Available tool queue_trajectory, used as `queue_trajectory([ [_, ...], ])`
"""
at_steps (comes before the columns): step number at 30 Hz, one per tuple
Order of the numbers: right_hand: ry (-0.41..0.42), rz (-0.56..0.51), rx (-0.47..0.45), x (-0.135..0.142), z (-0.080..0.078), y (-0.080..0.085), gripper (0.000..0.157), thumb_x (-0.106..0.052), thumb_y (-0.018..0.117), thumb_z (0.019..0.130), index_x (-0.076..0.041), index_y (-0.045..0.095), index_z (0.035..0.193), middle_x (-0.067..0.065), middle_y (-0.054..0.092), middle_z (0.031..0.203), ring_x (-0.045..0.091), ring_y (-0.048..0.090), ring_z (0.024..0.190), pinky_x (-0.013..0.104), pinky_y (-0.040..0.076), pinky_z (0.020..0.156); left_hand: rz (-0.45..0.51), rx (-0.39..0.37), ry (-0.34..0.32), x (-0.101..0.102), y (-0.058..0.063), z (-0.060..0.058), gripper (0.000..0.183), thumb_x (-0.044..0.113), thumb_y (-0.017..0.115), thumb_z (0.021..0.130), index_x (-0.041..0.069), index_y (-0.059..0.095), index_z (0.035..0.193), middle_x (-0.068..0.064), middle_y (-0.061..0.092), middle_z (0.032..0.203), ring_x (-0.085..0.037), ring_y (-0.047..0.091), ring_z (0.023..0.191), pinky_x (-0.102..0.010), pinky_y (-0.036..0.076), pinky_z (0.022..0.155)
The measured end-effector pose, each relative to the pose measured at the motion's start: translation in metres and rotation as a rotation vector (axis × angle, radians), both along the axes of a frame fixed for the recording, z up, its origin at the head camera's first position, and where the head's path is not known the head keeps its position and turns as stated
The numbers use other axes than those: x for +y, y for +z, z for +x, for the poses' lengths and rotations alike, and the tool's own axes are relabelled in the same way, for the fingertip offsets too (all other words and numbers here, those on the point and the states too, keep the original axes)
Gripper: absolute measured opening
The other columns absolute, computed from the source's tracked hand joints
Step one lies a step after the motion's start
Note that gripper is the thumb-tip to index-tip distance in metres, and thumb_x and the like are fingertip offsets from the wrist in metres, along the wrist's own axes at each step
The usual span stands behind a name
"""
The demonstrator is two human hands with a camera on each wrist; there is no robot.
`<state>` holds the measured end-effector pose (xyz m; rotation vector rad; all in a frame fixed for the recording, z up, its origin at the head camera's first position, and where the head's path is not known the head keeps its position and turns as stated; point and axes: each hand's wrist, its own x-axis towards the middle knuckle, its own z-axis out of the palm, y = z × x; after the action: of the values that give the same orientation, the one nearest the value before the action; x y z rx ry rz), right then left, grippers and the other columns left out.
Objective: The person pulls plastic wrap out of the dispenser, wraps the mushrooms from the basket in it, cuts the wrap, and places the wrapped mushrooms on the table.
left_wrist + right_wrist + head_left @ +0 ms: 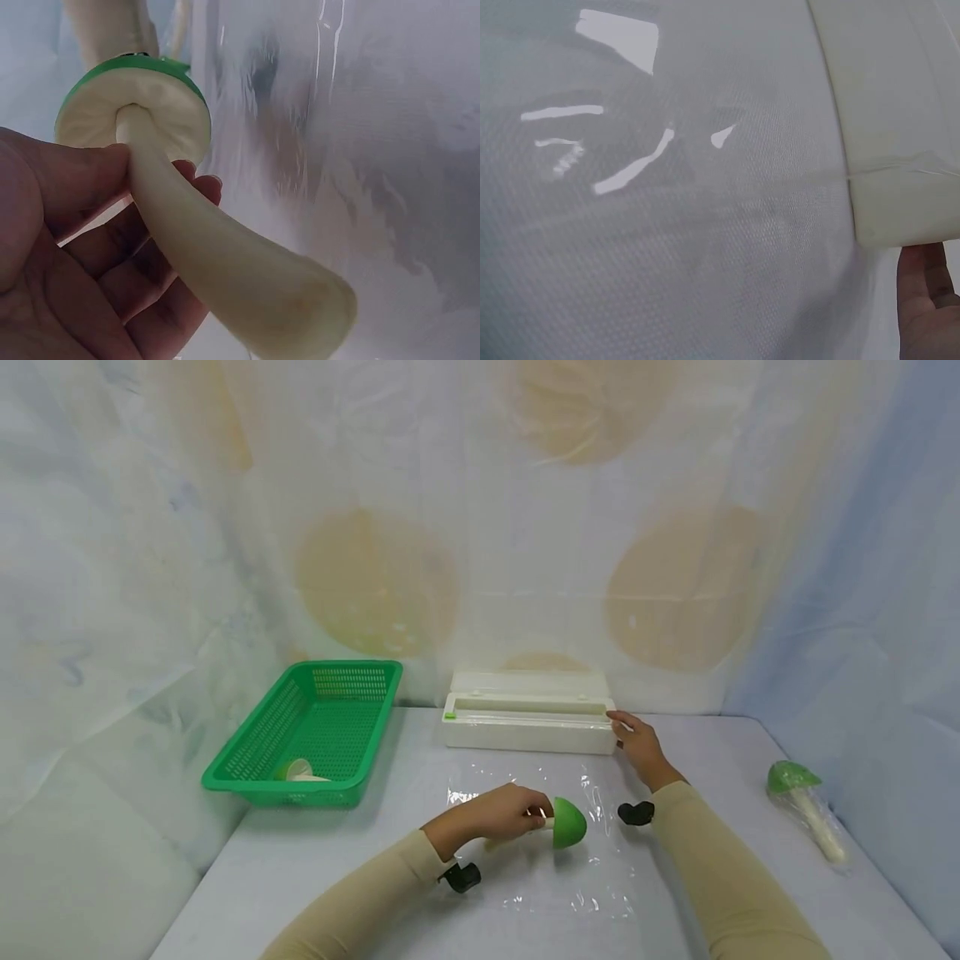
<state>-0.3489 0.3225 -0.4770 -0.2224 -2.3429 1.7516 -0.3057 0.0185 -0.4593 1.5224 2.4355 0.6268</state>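
My left hand (504,810) holds a mushroom (569,823) with a green cap and a pale stem. In the left wrist view, thumb and fingers wrap the stem (225,240) just below the cap, and the wider stem end points away from the palm. Beneath it a sheet of clear cling film (540,885) lies on the table, running out from a white cling film box (528,737) with its lid raised. The fingers of my right hand (639,745) touch the right end of this box; in the right wrist view they reach its end (907,225) fairly straight.
A green plastic basket (358,789) stands at the left with another mushroom (298,768) inside. At the right edge of the table lies a film-wrapped mushroom (795,777). Patterned sheeting (480,527) encloses the back and both sides.
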Motion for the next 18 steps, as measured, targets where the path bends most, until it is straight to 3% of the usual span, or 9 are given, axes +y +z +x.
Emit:
queue_trajectory([
  [11,0.01,-0.003,-0.002,-0.003,-0.001,0.001,0.043,-0.02,0.043,0.106,-0.001,0.043,0.144,0.019,0.029,0.154,0.036,0.036,0.134,0.047,0.036,0.105,-0.084,-0.05,0.009,0.003,-0.019,0.001,0.016,0.017,0.061,0.097,0.016,0.069,0.11,0.012,0.066,0.094,0.002,0.057,0.087,-0.018,0.046,0.077],
  [16,0.01,0.033,-0.032,0.0,0.003,0.003,0.045,-0.022,0.043,0.106,-0.002,0.038,0.147,0.021,0.027,0.154,0.039,0.037,0.134,0.048,0.036,0.105,-0.073,-0.041,0.028,0.0,-0.013,0.003,0.017,0.019,0.063,0.096,0.016,0.067,0.111,0.011,0.067,0.094,0.001,0.058,0.086,-0.018,0.046,0.075],
  [18,0.015,0.096,-0.027,0.0,0.005,0.006,0.048,-0.022,0.043,0.106,-0.002,0.036,0.148,0.024,0.026,0.154,0.042,0.038,0.132,0.05,0.037,0.104,-0.06,-0.041,0.046,-0.005,-0.007,0.005,0.019,0.02,0.065,0.094,0.015,0.067,0.112,0.009,0.067,0.095,0.001,0.059,0.085,-0.018,0.047,0.074],
])
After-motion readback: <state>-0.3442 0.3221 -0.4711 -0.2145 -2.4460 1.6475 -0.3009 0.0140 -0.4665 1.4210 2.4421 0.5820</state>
